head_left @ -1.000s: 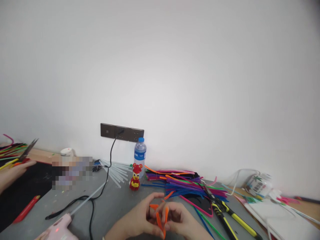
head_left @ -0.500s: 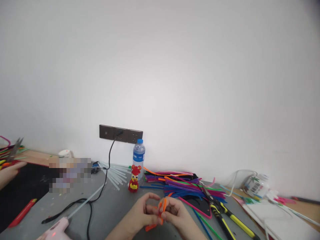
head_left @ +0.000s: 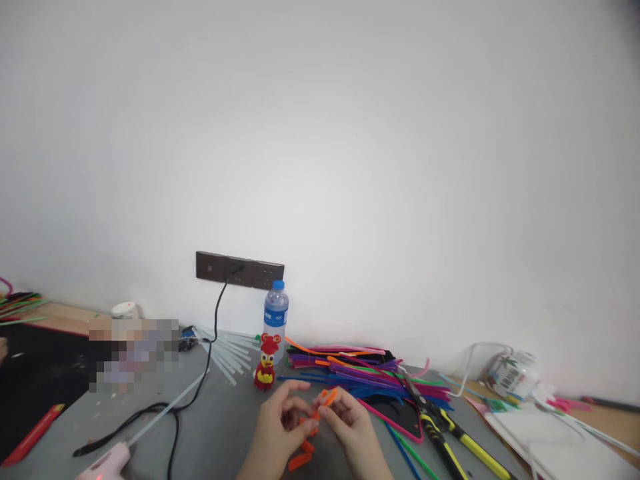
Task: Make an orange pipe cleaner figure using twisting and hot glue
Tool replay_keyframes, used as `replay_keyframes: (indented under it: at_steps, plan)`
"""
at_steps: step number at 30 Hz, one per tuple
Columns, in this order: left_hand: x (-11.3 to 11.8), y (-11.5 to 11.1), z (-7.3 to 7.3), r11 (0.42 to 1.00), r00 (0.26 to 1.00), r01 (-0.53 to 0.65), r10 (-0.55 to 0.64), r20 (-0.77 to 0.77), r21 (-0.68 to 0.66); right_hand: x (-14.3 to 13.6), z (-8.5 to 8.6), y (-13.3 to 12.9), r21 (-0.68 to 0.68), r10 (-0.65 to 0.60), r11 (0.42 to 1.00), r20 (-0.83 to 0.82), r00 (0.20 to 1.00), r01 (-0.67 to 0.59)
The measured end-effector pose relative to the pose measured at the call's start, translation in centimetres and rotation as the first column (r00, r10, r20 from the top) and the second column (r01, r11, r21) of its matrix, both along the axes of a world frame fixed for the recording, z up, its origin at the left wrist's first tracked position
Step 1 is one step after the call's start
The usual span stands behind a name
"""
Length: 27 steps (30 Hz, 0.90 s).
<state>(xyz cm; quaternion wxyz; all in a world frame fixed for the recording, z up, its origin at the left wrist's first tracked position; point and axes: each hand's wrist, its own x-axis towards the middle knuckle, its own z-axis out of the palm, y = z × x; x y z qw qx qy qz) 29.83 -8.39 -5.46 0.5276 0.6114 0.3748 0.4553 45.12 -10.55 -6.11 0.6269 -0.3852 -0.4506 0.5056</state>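
Note:
Both hands meet low in the middle of the view over the grey table. In the fingertips of my right hand (head_left: 345, 420) is the upper part of a bent orange pipe cleaner (head_left: 300, 460). My left hand (head_left: 285, 423) pinches the same pipe cleaner lower down, its index finger raised and its thumb pressed in. Bent orange loops hang beneath the fingers; part of the piece is hidden by them. Just beyond my left hand stands a small red and yellow figure (head_left: 265, 367) with round ears, in front of a water bottle (head_left: 276, 320).
Behind my right hand lies a pile of coloured pipe cleaners (head_left: 370, 373), with black-and-yellow scissors (head_left: 440, 433) beside it. A pink glue gun (head_left: 107, 463) and black cable (head_left: 175, 427) are left, near clear glue sticks (head_left: 225, 357) and a red cutter (head_left: 35, 433). A white jar (head_left: 513, 377) lies right.
My hands have shifted slightly and turned the orange pipe cleaner, so more of its loops show below. At the far left, another person's hand with scissors has mostly left the view.

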Motion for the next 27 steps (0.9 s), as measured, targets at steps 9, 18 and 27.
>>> replay_keyframes:
  at_steps: [9, 18, 27]
  plan:
    - [-0.4, -0.2, 0.8, 0.964, 0.977, -0.076, 0.123, -0.174, 0.255, -0.5, -0.2, -0.4, 0.036, -0.086, 0.996, 0.014, 0.996, 0.086]
    - [-0.3, -0.1, 0.8, 0.973, 0.976, -0.106, 0.141, -0.167, 0.206, 0.4, 0.5, 0.0, -0.115, -0.009, 0.993, -0.065, 0.998, 0.002]
    - [-0.7, 0.0, 0.9, 0.956, 0.972, -0.134, 0.178, -0.152, 0.261, 0.6, 1.1, -1.0, -0.285, 0.060, 0.946, -0.318, 0.946, -0.156]
